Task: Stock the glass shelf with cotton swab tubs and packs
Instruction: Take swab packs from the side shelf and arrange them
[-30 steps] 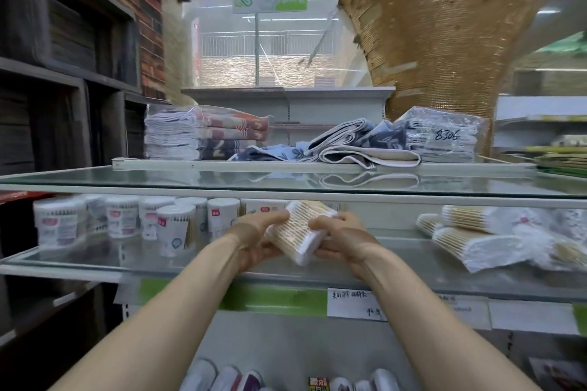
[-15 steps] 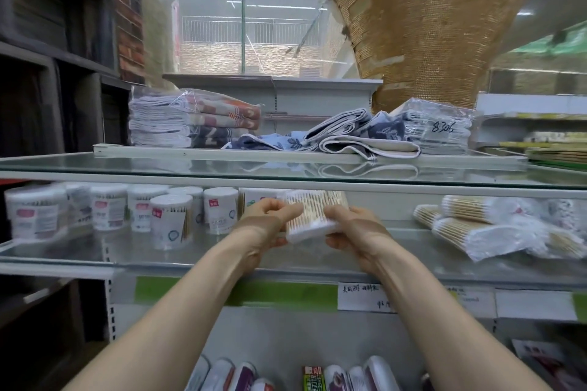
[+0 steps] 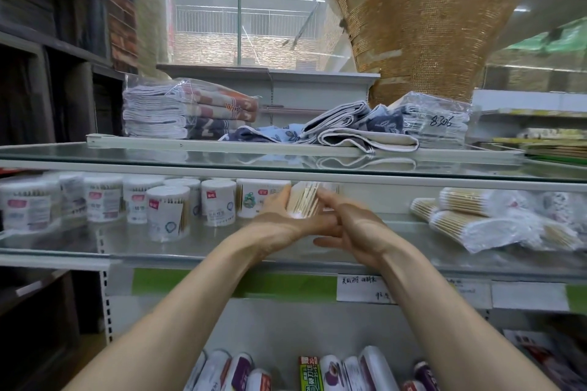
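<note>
Sandwiched swab pack [image 3: 303, 201] between left hand [image 3: 287, 220] and right hand [image 3: 351, 228], fingers of both straight, none curled round it; poised over glass shelf [image 3: 190, 243], just right of tubs [image 3: 219, 203].

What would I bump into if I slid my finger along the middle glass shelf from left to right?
round cotton swab tubs → left hand → swab pack between the hands → right hand → bagged swab packs lying in a pile
</note>
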`<action>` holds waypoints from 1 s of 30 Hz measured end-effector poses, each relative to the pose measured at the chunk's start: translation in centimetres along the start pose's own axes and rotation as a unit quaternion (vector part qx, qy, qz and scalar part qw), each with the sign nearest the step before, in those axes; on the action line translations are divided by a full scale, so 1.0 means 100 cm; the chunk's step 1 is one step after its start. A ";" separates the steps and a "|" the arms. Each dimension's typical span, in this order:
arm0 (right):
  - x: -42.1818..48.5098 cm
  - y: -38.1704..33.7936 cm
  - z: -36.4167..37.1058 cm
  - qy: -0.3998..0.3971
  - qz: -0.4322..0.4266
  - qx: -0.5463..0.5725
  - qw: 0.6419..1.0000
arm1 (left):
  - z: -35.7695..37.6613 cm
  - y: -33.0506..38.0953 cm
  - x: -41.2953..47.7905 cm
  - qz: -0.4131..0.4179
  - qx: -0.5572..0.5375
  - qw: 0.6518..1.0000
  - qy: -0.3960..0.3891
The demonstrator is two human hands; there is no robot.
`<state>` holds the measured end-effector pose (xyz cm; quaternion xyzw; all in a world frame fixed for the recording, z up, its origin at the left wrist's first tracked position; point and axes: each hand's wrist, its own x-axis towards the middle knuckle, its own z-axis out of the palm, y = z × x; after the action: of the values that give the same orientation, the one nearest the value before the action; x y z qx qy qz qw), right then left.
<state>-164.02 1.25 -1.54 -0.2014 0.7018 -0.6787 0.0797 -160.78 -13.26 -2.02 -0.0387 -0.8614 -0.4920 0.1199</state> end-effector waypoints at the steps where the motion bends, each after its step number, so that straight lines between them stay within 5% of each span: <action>1: 0.000 0.000 0.000 0.002 0.002 0.014 1.000 | 0.001 0.000 0.001 0.002 0.027 1.000 0.010; 11: 0.005 0.002 -0.005 0.057 -0.019 0.014 0.998 | -0.002 0.001 -0.010 0.058 -0.041 0.997 0.041; 17: 0.006 0.006 -0.004 0.044 -0.025 -0.063 0.997 | -0.011 0.002 -0.008 -0.002 -0.299 0.953 0.048; 26: 0.007 0.006 -0.006 0.191 -0.048 0.068 0.978 | -0.009 -0.006 0.007 -0.073 -0.241 0.962 0.103; 30: 0.005 0.003 -0.007 0.172 -0.028 0.062 0.983 | -0.007 -0.006 0.007 -0.082 -0.168 0.977 0.101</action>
<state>-164.82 1.66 -1.75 -0.0959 0.6556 -0.7474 -0.0492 -161.43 -14.21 -1.99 0.0621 -0.7501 -0.6393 0.1575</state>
